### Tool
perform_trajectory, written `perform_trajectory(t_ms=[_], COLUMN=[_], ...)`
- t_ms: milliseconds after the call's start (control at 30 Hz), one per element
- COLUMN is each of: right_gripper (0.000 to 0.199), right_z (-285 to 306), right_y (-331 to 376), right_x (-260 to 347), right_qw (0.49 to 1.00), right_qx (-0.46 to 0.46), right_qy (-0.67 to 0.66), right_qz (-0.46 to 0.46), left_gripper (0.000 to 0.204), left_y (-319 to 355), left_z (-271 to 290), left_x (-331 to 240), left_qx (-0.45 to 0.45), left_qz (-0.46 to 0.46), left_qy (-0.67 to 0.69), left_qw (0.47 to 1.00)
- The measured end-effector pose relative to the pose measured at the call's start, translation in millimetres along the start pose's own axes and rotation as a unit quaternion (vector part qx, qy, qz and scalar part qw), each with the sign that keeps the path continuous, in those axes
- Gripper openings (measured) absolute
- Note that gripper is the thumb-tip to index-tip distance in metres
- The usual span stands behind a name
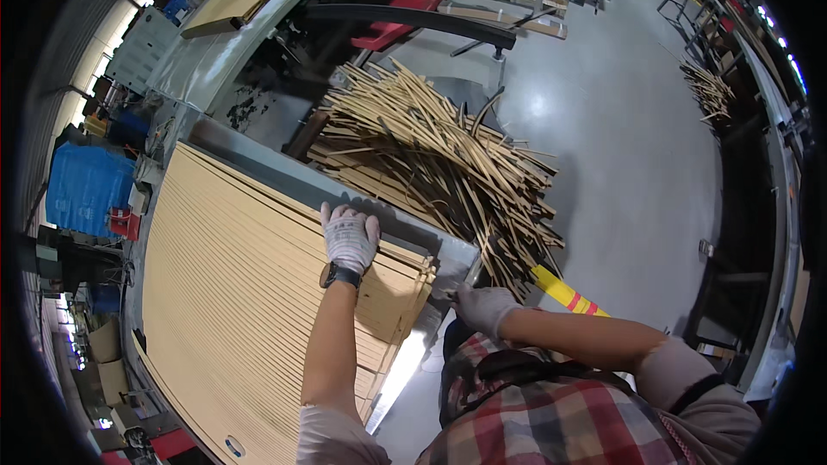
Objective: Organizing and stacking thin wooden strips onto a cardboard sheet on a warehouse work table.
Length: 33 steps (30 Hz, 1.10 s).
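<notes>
My left hand (349, 237), in a white work glove with a dark watch at the wrist, lies palm down on the far edge of a wide bed of thin light wooden strips (241, 293), next to a grey metal rail (362, 198). My right hand (484, 306), also gloved, is at the corner of the metal table where the strip ends stick out (413, 288); its fingers look closed near the strip ends, and what they hold is not visible.
A big loose pile of thin wooden offcuts (439, 155) lies on the grey floor beyond the rail. A yellow and red striped bar (564, 293) sits near my right arm. Machines, red frames (405, 13), boards and a blue bin (86, 185) stand around.
</notes>
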State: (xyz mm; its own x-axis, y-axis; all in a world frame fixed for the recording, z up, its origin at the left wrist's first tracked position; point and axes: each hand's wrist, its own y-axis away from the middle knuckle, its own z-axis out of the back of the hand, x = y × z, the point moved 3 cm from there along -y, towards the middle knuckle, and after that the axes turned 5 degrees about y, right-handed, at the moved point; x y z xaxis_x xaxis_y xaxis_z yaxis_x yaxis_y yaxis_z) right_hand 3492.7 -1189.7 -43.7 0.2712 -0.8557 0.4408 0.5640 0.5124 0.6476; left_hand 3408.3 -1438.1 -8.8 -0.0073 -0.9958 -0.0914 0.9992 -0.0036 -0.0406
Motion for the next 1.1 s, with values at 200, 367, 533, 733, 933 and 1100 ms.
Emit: perform_trajectory(t_ms=[200, 367, 533, 733, 933, 1100], right_gripper=[0.035, 0.043, 0.049, 0.075, 0.105, 0.103], right_z=[-2, -2, -1, 102, 99, 104], right_y=[-13, 108, 101, -77, -145, -148], right_x=[2, -64, 21, 90, 101, 106], right_qw=[0.997, 0.995, 0.989, 0.973, 0.985, 0.970], right_qx=[-0.073, 0.076, 0.126, -0.185, 0.029, 0.161], right_qy=[-0.016, 0.001, -0.021, -0.104, -0.155, -0.161], right_qz=[0.021, -0.061, 0.078, 0.085, 0.068, 0.091], left_gripper=[0.037, 0.041, 0.064, 0.078, 0.089, 0.089], left_y=[-10, -5, -24, 16, 82, 66], left_z=[-5, 0, 48, 61, -10, 11], left_x=[0, 10, 12, 63, 89, 72], left_qx=[-0.037, 0.035, -0.119, 0.063, -0.047, -0.020], left_qz=[-0.043, 0.001, -0.025, 0.140, 0.102, 0.148], left_qy=[-0.004, -0.031, 0.042, -0.069, 0.042, 0.062], left_qw=[0.998, 0.999, 0.992, 0.986, 0.993, 0.987])
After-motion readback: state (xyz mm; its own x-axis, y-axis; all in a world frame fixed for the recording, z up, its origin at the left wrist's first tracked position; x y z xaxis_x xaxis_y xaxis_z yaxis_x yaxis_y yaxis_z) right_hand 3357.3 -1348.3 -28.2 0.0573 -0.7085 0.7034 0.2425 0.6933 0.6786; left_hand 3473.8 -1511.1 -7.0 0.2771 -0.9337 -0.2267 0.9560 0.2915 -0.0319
